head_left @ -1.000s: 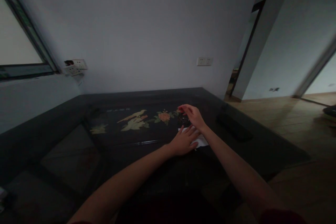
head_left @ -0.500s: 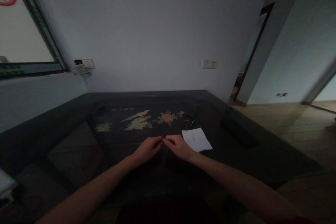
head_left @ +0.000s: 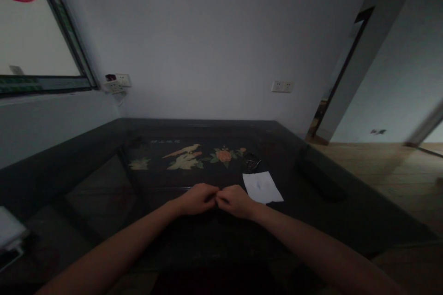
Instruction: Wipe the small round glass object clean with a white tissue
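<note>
Two arms (head_left: 133,242) slanting inward, left hand (head_left: 198,198) and right hand (head_left: 236,201) curled closed, touching, white paper (head_left: 263,187) beside the right.

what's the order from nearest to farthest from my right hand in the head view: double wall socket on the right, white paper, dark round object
1. White paper: just to the right of the right hand
2. Dark round object: beyond the paper
3. Double wall socket: farthest, at the back

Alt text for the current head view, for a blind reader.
Left hand and right hand, both curled, appear to meet over a dark table with a floral design. White paper lies beside the right hand; just beyond it sits a small, unclear dark object.
</note>
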`<state>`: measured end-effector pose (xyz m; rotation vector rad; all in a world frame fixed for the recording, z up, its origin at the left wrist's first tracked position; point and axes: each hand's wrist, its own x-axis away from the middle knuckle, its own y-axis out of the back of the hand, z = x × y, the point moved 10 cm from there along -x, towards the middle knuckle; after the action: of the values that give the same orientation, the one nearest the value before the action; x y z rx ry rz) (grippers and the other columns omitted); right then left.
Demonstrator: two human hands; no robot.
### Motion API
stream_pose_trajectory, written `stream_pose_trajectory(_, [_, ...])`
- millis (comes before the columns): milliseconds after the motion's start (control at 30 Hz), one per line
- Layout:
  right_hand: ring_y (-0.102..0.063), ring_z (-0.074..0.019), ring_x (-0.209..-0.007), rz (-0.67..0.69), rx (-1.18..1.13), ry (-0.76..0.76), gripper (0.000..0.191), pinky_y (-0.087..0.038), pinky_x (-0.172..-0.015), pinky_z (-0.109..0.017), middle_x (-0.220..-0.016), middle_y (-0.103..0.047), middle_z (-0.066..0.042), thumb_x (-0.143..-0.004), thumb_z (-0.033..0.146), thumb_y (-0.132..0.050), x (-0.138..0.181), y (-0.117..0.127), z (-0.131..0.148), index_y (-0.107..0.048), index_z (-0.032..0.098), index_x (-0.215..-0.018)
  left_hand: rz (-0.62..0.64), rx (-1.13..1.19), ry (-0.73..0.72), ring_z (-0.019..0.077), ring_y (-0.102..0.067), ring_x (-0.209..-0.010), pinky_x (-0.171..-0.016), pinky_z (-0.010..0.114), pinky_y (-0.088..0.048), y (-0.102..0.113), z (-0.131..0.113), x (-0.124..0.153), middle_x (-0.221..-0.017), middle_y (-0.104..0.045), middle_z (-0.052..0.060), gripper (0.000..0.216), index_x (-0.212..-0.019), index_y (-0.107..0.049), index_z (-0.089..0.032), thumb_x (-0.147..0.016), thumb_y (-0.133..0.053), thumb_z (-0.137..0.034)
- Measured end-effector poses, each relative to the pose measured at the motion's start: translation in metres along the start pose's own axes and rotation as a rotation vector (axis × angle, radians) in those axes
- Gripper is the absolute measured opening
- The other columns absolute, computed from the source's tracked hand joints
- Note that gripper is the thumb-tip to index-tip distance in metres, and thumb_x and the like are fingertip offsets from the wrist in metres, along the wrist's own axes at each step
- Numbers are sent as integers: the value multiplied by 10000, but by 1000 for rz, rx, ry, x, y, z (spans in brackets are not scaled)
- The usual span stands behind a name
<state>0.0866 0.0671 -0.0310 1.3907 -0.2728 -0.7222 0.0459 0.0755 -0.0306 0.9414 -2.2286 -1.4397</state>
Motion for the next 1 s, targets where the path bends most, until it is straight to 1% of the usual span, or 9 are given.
stream_pose_trajectory(100, [-569,-134,-599,-1,37,20,269,-274,-568,-264,-708,-687,-37,-924,265,-485,-1,-2,1,-682,168,-768,2,21,-13,164,-610,-737,-688,233,-412,0,-1,0,-789,-664,32,138,-808,-603,-181,-793,-465,-172])
stream_pose_trajectory(267, [-550,-126,-576,-27,104,39,337,-251,-558,-268,-687,-679,-32,-951,305,-434,0,-2,0,-683,174,-765,-7,30,-35,158,-596,-713,-681,233,-405,-2,2,-1,-758,-643,21,124,-781,-582,-182,-782,-459,-168])
stream_pose_trajectory(467, [-534,-123,-552,-42,121,53,346,-254,-544,-275,-678,-673,-34,-952,315,-431,0,7,5,-679,174,-757,-13,61,-8,158,-593,-716,-682,234,-400,0,1,0,-773,-643,16,122,-787,-559,-191,-776,-441,-162])
stream_pose_trajectory(600, [-546,-126,-543,-71,148,137,279,-250,-517,-290,-658,-673,-27,-912,294,-485,2,9,15,-655,176,-724,-27,36,-30,154,-574,-678,-622,234,-367,5,-6,2,-735,-623,19,105,-741,-514,-195,-806,-435,-219])
stream_pose_trajectory(667, [-544,-126,-525,-123,162,202,234,-252,-500,-295,-625,-662,-12,-876,266,-513,5,10,22,-635,184,-693,-38,12,-68,148,-549,-636,-585,239,-340,4,-9,3,-697,-608,15,116,-700,-475,-197,-802,-440,-239])
stream_pose_trajectory(733, [-541,-127,-508,-206,163,256,213,-263,-489,-297,-582,-640,-6,-840,250,-528,8,12,27,-607,185,-653,-97,-41,-145,144,-514,-591,-569,255,-317,6,-15,5,-632,-570,9,77,-668,-426,-201,-740,-454,-205])
stream_pose_trajectory(800, [-535,-123,-494,-227,146,312,198,-276,-478,-294,-565,-628,2,-822,240,-524,11,10,33,-590,185,-643,-171,-67,-249,147,-498,-585,-579,269,-312,8,-24,9,-619,-555,12,59,-676,-408,-206,-706,-445,-172])
stream_pose_trajectory(867, [-520,-118,-473,-232,126,339,188,-272,-457,-292,-550,-618,10,-807,222,-512,13,10,37,-577,185,-635,-257,-48,-319,146,-476,-561,-572,279,-300,14,-29,13,-591,-535,6,59,-691,-396,-211,-702,-424,-160])
stream_pose_trajectory(1000, [-496,-113,-444,-226,78,356,193,-274,-441,-287,-517,-604,12,-784,204,-507,14,9,42,-555,185,-598,-330,3,-355,140,-455,-533,-562,284,-294,22,-33,16,-572,-521,-8,76,-726,-391,-217,-730,-386,-141])
